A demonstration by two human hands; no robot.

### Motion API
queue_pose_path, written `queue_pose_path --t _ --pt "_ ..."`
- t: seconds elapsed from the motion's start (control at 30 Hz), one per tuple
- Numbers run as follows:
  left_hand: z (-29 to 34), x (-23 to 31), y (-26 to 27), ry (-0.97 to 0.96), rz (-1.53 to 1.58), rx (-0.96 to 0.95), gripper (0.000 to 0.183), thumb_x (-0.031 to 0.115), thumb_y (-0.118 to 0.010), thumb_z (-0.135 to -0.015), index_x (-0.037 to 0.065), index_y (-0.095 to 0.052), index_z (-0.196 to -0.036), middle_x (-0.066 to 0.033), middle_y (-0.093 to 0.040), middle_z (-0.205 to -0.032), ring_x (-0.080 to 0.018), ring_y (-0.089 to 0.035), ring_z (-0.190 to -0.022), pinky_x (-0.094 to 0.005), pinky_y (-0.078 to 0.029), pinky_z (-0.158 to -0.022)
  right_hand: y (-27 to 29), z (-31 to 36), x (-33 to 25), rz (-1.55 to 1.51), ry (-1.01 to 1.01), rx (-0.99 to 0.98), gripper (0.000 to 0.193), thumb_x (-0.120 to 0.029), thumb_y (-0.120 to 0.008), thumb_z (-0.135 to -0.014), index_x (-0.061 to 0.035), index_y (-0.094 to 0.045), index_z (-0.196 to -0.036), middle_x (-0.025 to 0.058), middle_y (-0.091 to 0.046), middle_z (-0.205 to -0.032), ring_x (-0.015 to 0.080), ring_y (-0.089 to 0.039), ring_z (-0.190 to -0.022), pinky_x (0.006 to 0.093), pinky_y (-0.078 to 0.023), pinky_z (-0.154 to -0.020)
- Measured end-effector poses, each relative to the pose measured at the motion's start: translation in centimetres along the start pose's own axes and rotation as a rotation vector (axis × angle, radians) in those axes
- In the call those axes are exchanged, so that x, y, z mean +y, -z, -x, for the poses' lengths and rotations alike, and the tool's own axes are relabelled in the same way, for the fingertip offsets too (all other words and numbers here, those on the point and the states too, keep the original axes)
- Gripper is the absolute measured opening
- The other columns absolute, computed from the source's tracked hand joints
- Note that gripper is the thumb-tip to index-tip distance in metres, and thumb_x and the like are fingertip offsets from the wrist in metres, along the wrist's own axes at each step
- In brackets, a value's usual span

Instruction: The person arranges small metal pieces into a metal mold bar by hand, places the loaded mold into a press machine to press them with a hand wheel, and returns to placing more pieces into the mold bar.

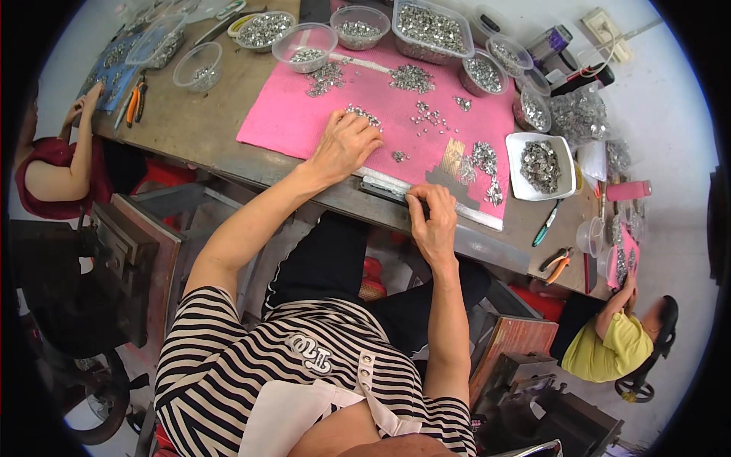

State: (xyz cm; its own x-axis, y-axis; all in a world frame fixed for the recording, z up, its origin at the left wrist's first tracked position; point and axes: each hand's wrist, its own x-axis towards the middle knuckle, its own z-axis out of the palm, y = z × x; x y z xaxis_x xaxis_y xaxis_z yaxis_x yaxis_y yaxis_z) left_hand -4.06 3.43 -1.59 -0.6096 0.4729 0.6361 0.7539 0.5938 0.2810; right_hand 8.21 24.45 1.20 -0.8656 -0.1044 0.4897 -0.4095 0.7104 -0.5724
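My left hand [346, 146] is closed, its fingers bent down over the pink cloth [282, 114], beside a pile of small shiny metal pieces [364, 115]. What its fingertips hold, if anything, is hidden. At the table's front edge lies a narrow dark bar with a silvery top [383, 190]. My right hand [434, 221] is closed at the bar's right end, thumb and forefinger together. Whatever sits between them is too small or covered to name. A grey flat piece [451, 186] and a gold-toned ridged strip [452, 154] lie just beyond that hand.
Clear plastic tubs [304, 49] of metal pieces line the back. A white square dish [519, 169] of pieces stands at right, near green-handled pliers [547, 223] and orange-handled pliers [558, 266]. Two co-workers sit at the sides, one in a yellow shirt [613, 350], one in dark red [49, 179].
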Motion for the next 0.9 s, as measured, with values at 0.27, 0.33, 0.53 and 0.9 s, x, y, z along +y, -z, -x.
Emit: queue_pose_path --t 0.27,0.33,0.53,0.9 --pt "-0.1 -0.2 -0.3 0.011 0.009 0.007 0.008 0.017 -0.071 -0.088 0.011 -0.071 -0.092 -0.0029 -0.064 -0.089 -0.0215 -0.06 -0.091 -0.0427 -0.038 -0.095 -0.6 0.3 0.3 0.118 0.082 0.056 0.015 -0.001 -0.072 -0.082 -0.0055 -0.062 -0.091 0.0072 -0.065 -0.092 0.0268 -0.06 -0.086 0.04 -0.041 -0.084" --pt "0.0 -0.2 0.0 0.005 0.015 -0.011 0.008 0.017 -0.071 -0.088 0.011 -0.071 -0.093 -0.0029 -0.064 -0.089 -0.0213 -0.06 -0.092 -0.0433 -0.038 -0.096 -0.5 0.2 0.1 0.161 0.123 0.063 0.015 -0.003 -0.073 -0.082 -0.0057 -0.063 -0.093 0.0067 -0.065 -0.092 0.0264 -0.061 -0.087 0.0402 -0.042 -0.086" --pt "0.1 -0.1 0.1 0.029 0.026 -0.051 0.009 0.017 -0.072 -0.087 0.011 -0.07 -0.093 -0.004 -0.061 -0.089 -0.0233 -0.058 -0.094 -0.0467 -0.036 -0.098 1.0 -0.1 -0.8 0.219 0.214 -0.045 0.016 -0.003 -0.074 -0.083 -0.0063 -0.068 -0.097 0.0058 -0.068 -0.095 0.0251 -0.064 -0.091 0.0383 -0.041 -0.088" --pt "0.1 4.6 2.1 0.232 0.554 -0.134 0.009 0.01 -0.062 -0.093 0.002 -0.061 -0.098 -0.0111 -0.064 -0.088 -0.0307 -0.058 -0.083 -0.0413 -0.046 -0.078 -1.1 -6.4 3.6 0.167 0.003 -0.129 0.009 -0.011 -0.073 -0.084 -0.0049 -0.071 -0.091 0.0102 -0.064 -0.084 0.0298 -0.062 -0.084 0.0416 -0.042 -0.08"
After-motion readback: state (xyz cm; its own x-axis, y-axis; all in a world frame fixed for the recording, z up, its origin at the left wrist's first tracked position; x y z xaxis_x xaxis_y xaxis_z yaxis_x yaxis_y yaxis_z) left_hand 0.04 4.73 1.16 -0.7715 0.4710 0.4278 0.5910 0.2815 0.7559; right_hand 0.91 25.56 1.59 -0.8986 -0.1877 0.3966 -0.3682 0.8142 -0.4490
